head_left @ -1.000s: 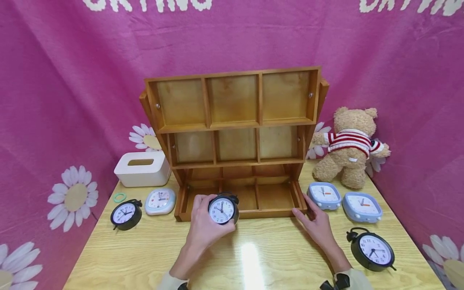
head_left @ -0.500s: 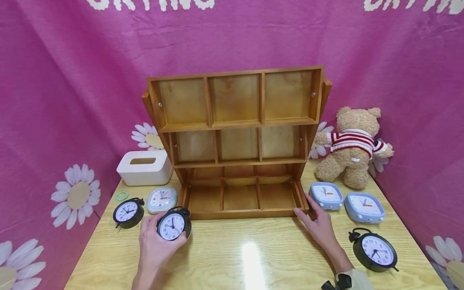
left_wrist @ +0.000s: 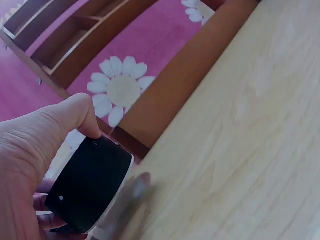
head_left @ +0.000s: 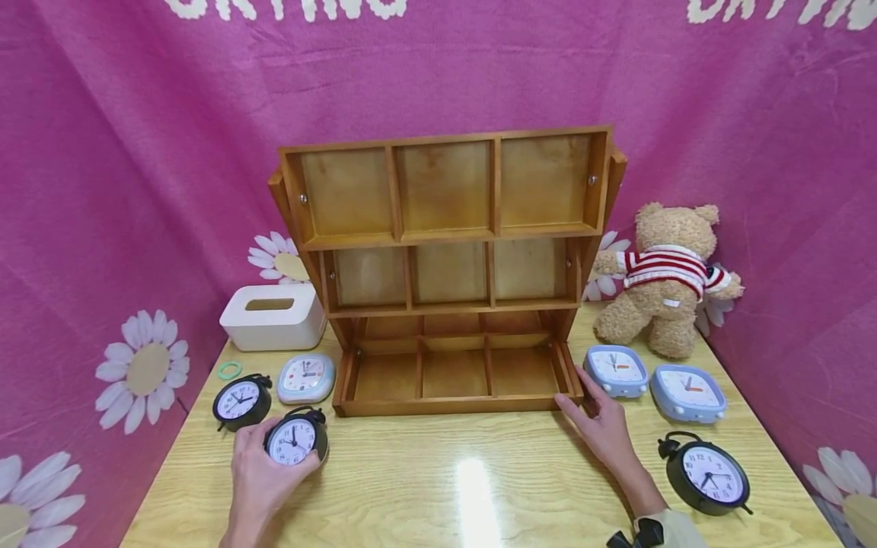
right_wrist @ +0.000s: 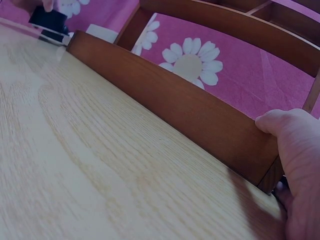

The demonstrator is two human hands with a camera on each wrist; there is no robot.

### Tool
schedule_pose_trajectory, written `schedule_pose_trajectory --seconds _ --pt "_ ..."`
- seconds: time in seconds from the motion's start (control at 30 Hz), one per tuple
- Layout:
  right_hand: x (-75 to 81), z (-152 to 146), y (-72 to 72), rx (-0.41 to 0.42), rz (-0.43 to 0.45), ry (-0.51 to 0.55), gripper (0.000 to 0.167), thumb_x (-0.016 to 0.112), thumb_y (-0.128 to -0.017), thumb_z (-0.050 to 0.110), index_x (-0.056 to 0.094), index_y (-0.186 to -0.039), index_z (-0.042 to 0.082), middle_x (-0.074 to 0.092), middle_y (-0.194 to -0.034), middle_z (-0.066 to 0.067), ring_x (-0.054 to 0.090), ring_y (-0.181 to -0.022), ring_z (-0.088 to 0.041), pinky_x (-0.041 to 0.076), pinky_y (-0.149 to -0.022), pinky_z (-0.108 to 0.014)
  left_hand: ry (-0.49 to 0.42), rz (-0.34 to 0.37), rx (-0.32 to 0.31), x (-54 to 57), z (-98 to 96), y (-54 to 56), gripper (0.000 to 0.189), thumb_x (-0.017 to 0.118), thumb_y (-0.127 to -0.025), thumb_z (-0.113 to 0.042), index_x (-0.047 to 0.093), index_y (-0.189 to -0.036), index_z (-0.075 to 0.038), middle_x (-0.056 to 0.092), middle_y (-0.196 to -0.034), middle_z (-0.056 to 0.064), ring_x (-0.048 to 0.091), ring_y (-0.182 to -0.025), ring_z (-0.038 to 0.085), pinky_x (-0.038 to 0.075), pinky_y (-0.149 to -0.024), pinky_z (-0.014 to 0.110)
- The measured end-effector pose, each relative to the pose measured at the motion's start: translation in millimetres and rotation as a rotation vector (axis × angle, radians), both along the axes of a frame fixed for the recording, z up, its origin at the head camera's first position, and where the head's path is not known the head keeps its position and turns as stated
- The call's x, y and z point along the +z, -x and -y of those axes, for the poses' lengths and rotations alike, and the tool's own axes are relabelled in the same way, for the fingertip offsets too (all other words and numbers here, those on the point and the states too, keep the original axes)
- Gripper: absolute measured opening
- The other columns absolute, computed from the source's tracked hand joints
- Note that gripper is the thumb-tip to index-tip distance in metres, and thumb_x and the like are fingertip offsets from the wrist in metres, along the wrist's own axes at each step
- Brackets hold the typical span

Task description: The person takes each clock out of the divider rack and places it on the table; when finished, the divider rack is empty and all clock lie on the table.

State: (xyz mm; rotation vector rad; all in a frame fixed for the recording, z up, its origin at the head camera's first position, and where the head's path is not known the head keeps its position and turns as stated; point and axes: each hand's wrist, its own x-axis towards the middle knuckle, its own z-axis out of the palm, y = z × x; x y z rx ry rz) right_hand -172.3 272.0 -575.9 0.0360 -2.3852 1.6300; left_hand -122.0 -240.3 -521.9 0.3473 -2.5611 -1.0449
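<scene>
My left hand (head_left: pixel 263 473) grips a round black twin-bell alarm clock (head_left: pixel 292 441) at the left front of the table. In the left wrist view the thumb lies on one side of the clock's dark case (left_wrist: pixel 90 185), fingers on the other. Whether its base touches the table I cannot tell. A brown wooden tiered shelf (head_left: pixel 452 406) stands mid-table, its visible compartments bare. My right hand (head_left: pixel 599 426) holds the shelf's lower right front corner, thumb on the front board (right_wrist: pixel 175 105) and fingers round the side, partly hidden.
Left of the shelf are another black alarm clock (head_left: pixel 241 403), a pale rounded clock (head_left: pixel 306 378), a green ring (head_left: pixel 229 371) and a white tissue box (head_left: pixel 272 323). On the right are two blue clocks (head_left: pixel 617 371), a black alarm clock (head_left: pixel 709 477) and a teddy bear (head_left: pixel 670 281).
My left hand has carried the black alarm clock left from the shelf's front, then lower and nearer the table's left side. The right hand stays at the shelf corner.
</scene>
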Motion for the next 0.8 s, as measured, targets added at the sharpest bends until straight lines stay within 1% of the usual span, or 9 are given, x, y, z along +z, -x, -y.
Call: schedule_pose_trajectory --seconds 0.2,0.33,0.4,0.5,0.67,0.8 --pt "-0.2 -0.1 0.9 0.000 -0.003 0.007 0.069 0.074 -0.099 0.015 0.041 -0.158 -0.001 0.042 -0.158 -0.030 0.045 -0.140 -0.041 0.037 -0.097 -0.003 0.022 0.043 -0.011 -7.2 6.4 5.7 0.078 0.092 -0.060 -0.020 0.063 -0.129 0.005 0.050 -0.119 0.021 0.052 -0.104 0.036 0.046 -0.087 0.047" --pt "-0.6 -0.2 0.8 0.012 -0.020 0.020 0.069 0.073 -0.099 0.013 0.040 -0.158 -0.002 0.042 -0.157 -0.031 0.045 -0.139 -0.041 0.038 -0.097 -0.003 0.025 0.046 -0.011 -12.7 10.4 6.9 0.077 0.092 -0.060 -0.019 0.064 -0.128 0.005 0.051 -0.117 0.020 0.053 -0.103 0.036 0.046 -0.085 0.046" --pt "-0.3 0.0 1.0 0.018 -0.030 0.021 0.069 0.073 -0.099 0.012 0.040 -0.158 -0.003 0.041 -0.157 -0.032 0.045 -0.139 -0.042 0.038 -0.097 -0.003 0.023 0.046 -0.013 -13.6 12.4 6.7 0.078 0.093 -0.061 -0.019 0.064 -0.129 0.005 0.051 -0.118 0.020 0.053 -0.103 0.036 0.046 -0.086 0.046" --pt "-0.1 0.2 0.9 0.020 -0.042 0.018 0.069 0.073 -0.099 0.011 0.040 -0.157 -0.004 0.042 -0.156 -0.033 0.045 -0.139 -0.043 0.037 -0.097 -0.004 0.031 0.045 -0.021 -12.2 15.0 5.4 0.079 0.092 -0.063 -0.019 0.063 -0.132 0.006 0.052 -0.121 0.021 0.054 -0.106 0.038 0.047 -0.088 0.049" --pt "0.1 0.3 0.1 0.018 -0.034 0.016 0.069 0.073 -0.099 0.012 0.040 -0.158 -0.003 0.042 -0.156 -0.032 0.045 -0.139 -0.042 0.037 -0.097 -0.004 0.047 0.030 -0.041 -9.5 17.8 0.7 0.080 0.091 -0.066 -0.019 0.061 -0.134 0.009 0.059 -0.126 0.030 0.056 -0.115 0.044 0.047 -0.095 0.057" --pt "0.4 0.2 -0.5 0.015 -0.022 0.020 0.069 0.073 -0.099 0.013 0.040 -0.158 -0.004 0.040 -0.157 -0.032 0.043 -0.140 -0.042 0.037 -0.098 -0.004 0.015 0.063 -0.023 -11.1 19.3 -3.4 0.084 0.092 -0.069 -0.023 0.057 -0.138 0.010 0.059 -0.134 0.033 0.054 -0.124 0.048 0.044 -0.102 0.061"
